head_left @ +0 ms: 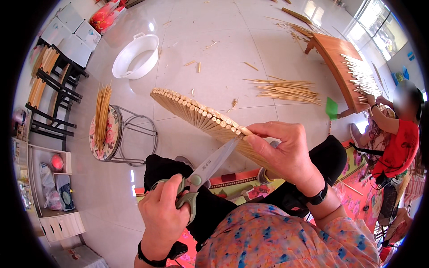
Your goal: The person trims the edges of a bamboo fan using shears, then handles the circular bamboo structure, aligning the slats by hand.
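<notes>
My left hand [164, 213] is closed around the green handles of a pair of scissors [213, 161]. Its blades reach up and right, with the tips at the underside of a panel of pale stalks [187, 105] laid side by side, cut ends facing up. My right hand [286, 149] pinches that panel at its right end, thumb and fingers closed on the stalks near the blade tips. The panel slants up to the left above my lap. Part of its lower right side passes behind my right hand. Whether the blades grip a stalk, I cannot tell.
Loose stalks [288, 90] and scraps lie on the tiled floor. A stool [117, 129] at left carries a stalk bundle [102, 114]; a white tub [136, 57] stands beyond it. At right, a person in red [400, 143] reaches to white stalks on a wooden table [333, 58].
</notes>
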{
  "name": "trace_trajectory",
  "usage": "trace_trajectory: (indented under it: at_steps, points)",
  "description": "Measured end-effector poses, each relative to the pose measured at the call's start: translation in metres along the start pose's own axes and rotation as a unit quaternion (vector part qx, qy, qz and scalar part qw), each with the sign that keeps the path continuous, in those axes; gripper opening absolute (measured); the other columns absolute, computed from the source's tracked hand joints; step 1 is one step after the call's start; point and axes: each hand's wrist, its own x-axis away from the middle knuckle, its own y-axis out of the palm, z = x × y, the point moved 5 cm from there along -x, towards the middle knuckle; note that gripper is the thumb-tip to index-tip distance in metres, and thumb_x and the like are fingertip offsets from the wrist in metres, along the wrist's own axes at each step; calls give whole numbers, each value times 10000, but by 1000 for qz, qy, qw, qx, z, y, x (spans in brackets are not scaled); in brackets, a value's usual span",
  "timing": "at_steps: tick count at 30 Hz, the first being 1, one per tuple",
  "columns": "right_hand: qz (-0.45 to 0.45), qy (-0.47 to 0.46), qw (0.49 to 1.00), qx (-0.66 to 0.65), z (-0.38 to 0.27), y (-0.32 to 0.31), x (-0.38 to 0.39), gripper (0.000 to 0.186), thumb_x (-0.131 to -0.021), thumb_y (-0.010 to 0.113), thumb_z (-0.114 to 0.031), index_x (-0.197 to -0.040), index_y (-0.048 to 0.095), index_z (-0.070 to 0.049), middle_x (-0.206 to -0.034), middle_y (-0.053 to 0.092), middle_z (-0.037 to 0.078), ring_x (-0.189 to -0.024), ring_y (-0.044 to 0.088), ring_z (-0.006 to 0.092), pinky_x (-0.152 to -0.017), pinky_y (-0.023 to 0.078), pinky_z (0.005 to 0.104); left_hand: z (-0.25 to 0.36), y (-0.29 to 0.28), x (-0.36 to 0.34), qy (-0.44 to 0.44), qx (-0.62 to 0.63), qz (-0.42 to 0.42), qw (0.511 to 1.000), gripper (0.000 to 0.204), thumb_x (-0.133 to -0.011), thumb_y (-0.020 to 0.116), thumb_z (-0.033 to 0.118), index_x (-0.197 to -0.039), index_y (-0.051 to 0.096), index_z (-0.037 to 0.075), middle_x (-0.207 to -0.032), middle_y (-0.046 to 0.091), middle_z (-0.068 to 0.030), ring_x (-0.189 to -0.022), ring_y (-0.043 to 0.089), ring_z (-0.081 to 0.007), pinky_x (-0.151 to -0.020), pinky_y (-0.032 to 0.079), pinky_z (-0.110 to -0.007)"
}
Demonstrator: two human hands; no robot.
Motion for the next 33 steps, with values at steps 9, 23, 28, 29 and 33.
trace_trajectory:
  at_steps: [9, 23, 28, 29, 33]
  points:
    - [-1, -4, 1000, 3, 1, 1, 0, 145, -831, 751, -67, -950, 742, 16, -813, 725, 143, -671, 692, 196, -598, 530, 286, 5, 3, -1, -70, 29, -54, 996, 440, -647, 746, -69, -1056, 617, 33, -816, 681, -155, -667, 685, -310, -595, 533, -349]
    - [-6, 2, 1000, 11, -2, 1, 0, 152, -842, 745, -80, -964, 742, 12, -812, 726, 127, -660, 685, 178, -585, 538, 279, -2, 7, 1, -112, 125, -94, 981, 383, -681, 777, -26, -1009, 599, 57, -619, 612, -77, -473, 542, -156, -489, 411, -269]
    - [-3, -6, 1000, 10, -1, 1, 1, 155, -840, 747, -76, -967, 740, 14, -809, 725, 125, -670, 692, 176, -594, 537, 278, -7, 11, -1, -141, 188, -148, 961, 365, -710, 782, -8, -1021, 599, 42, -628, 629, -65, -496, 529, -85, -490, 398, -243]
    - [-3, -5, 1000, 9, 0, 1, 1, 156, -839, 747, -74, -968, 740, 15, -808, 724, 125, -675, 694, 175, -597, 536, 276, -7, 12, -1, -154, 219, -160, 950, 360, -718, 782, -3, -1025, 599, 37, -628, 632, -55, -508, 525, -67, -492, 395, -239]
    - [-15, 1, 1000, 13, -2, 2, 0, 155, -840, 747, -69, -968, 738, 17, -815, 726, 121, -688, 699, 171, -599, 534, 272, -8, 13, 1, -177, 230, -177, 940, 362, -722, 779, -2, -1036, 600, 26, -654, 647, -43, -534, 532, -59, -506, 409, -233]
